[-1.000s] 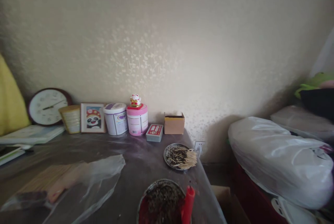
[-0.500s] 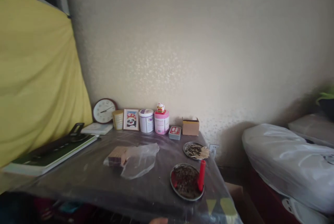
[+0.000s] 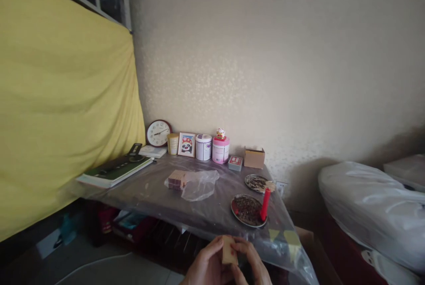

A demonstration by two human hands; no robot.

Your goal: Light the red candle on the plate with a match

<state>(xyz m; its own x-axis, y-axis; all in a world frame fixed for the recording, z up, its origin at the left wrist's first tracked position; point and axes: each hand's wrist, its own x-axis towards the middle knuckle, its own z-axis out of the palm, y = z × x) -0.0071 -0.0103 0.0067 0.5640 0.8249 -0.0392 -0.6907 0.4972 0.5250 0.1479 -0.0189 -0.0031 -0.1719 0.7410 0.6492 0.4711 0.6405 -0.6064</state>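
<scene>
At the bottom of the head view, in front of the table's near edge, my left hand (image 3: 206, 267) and my right hand (image 3: 254, 265) together pinch a small tan box (image 3: 229, 250), matchbox-sized, between thumbs and fingertips. Past them on the plastic-covered table (image 3: 149, 192) a red candle (image 3: 264, 204) stands at the rim of a round metal plate (image 3: 248, 210) of dark burnt bits. A second metal plate (image 3: 257, 182) behind it holds a heap of matchsticks. A stack of small boxes (image 3: 175, 179) lies partly in a clear plastic bag (image 3: 201, 185) mid-table.
Along the wall stand a clock (image 3: 158, 133), a panda picture (image 3: 186, 144), two tubs (image 3: 212, 148), a red card box (image 3: 235, 163) and an open cardboard box (image 3: 254, 157). A yellow curtain (image 3: 63, 108) hangs left. A plastic-wrapped bundle (image 3: 368, 205) lies right.
The view has pulled back from the table and turned left. Both my hands have come into view at the bottom, holding the small tan box.
</scene>
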